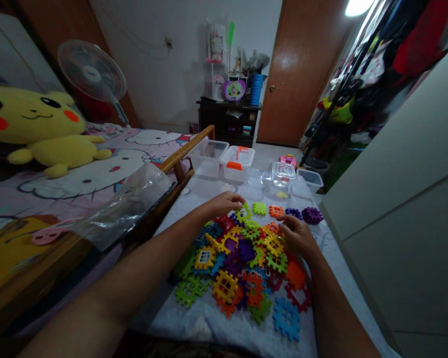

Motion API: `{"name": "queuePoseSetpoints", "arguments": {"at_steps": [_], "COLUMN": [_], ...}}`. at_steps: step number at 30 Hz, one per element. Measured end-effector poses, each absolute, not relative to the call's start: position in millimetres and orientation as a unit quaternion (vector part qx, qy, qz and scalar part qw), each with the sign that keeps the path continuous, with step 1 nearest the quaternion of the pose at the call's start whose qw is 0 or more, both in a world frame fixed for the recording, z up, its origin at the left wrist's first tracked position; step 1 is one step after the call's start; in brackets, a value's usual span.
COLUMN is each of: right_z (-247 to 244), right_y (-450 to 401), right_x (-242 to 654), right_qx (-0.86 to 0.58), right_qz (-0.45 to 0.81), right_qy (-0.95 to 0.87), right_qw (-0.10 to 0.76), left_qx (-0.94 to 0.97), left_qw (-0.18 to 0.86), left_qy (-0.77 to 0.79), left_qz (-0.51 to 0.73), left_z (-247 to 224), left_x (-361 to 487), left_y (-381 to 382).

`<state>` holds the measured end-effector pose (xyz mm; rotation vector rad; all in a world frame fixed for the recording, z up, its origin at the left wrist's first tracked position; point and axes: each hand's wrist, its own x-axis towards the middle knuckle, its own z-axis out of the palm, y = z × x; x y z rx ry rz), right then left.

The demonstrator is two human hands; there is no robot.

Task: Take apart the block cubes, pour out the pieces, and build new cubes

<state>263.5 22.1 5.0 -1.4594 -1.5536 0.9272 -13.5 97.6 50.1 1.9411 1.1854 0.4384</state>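
Observation:
A heap of colourful plastic interlocking building tiles (246, 251), with notched edges and some window-like grids, covers the middle of the cloth-covered table. At the heap's far left edge, my left hand (227, 202) has its fingertips closed on a lime-green tile (243, 214). My right hand (297, 232) hovers over the far right side, thumb and fingers apart, close to an orange tile (272, 227). Behind the heap lie a separate lime tile (259, 208), an orange window tile (276, 211), dark blue tiles (293, 214) and a purple stack (312, 216). A blue grid tile (286, 318) rests near the front.
Clear plastic boxes stand along the table's far end, one with an orange-latched lid (238, 161). To the left, a wooden rail (186, 149) borders a bed with a clear plastic bag (123, 206) and a yellow plush toy (56, 129). A white cabinet (406, 199) flanks the right side.

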Motion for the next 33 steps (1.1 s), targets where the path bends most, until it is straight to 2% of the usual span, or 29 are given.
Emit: {"name": "queuePoseSetpoints", "arguments": {"at_steps": [7, 16, 22, 33], "right_z": [4, 4, 1, 0], "right_y": [26, 26, 26, 26], "right_x": [267, 270, 269, 272], "right_qx": [-0.586, -0.585, -0.598, -0.594], "right_qz": [0.345, 0.326, 0.312, 0.328], "right_qy": [-0.607, -0.592, -0.587, -0.583], "right_qw": [0.41, 0.449, 0.448, 0.448], "left_qx": [0.83, 0.855, 0.854, 0.843], "left_qw": [0.311, 0.215, 0.218, 0.308], "left_qy": [0.461, 0.461, 0.454, 0.411], "left_qz": [0.038, -0.095, -0.128, -0.162], "left_z": [46, 47, 47, 43], "left_x": [43, 45, 50, 55], "left_y": [105, 96, 105, 131]}}
